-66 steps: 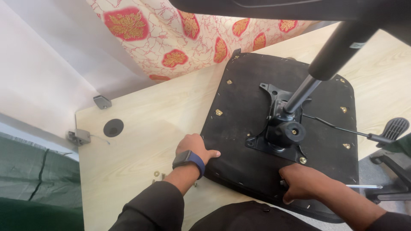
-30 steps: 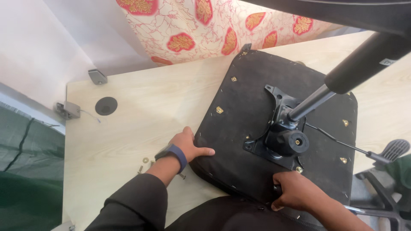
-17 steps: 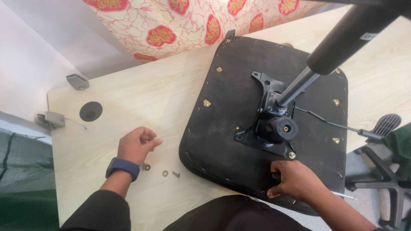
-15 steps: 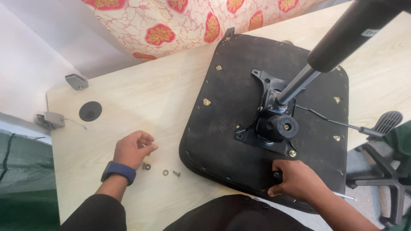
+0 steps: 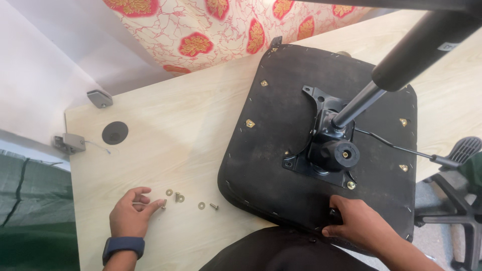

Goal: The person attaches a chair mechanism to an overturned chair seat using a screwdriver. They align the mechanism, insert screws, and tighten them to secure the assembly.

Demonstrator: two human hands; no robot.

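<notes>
An upturned black chair seat (image 5: 281,145) lies on a light wooden table (image 5: 170,135), with a black metal mechanism plate (image 5: 326,150) and a gas-lift column (image 5: 396,70) rising from it. My right hand (image 5: 359,223) presses on the seat's near edge, next to a brass bolt (image 5: 351,185). My left hand (image 5: 133,211) rests on the table at lower left, fingertips touching a small bolt (image 5: 164,203). Several loose washers and screws (image 5: 188,198) lie in a row just right of it.
A black round cable grommet (image 5: 115,133) and grey clamps (image 5: 99,98) sit near the table's left edge. A floral cloth (image 5: 226,25) hangs at the back. A black chair base (image 5: 452,211) stands at the right. A thin lever rod (image 5: 401,148) sticks out from the mechanism.
My left hand left the seat's edge and moved left and down onto the table, reaching the loose screws. My right hand stayed on the seat's near edge.
</notes>
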